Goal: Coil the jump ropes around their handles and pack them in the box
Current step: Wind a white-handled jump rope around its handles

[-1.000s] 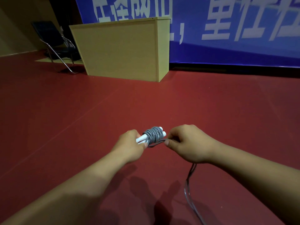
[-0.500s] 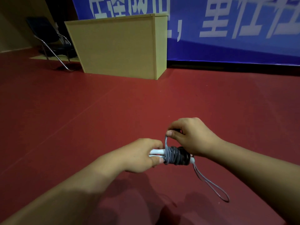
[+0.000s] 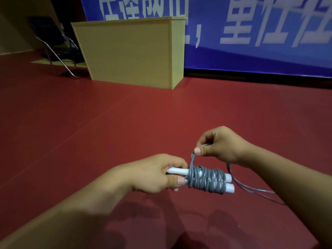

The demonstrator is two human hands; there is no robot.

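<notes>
— Near the middle, over the red floor (image 3: 89, 123), your left hand (image 3: 152, 174) has its grip curled round the near ends of the two white handles (image 3: 228, 181), thumb pressed on them. How much is wound?

— Most of it, I judge: the grey jump rope (image 3: 206, 180) sits in a thick coil around the handles. Your right hand (image 3: 221, 144) pinches the cord just above the coil's left end.

— What's left?

— A loose loop trails down right past your forearm, to be wound and tucked. No packing box is identifiable; the wooden cabinet (image 3: 129, 51) stands far off, so packing looks undone.
</notes>
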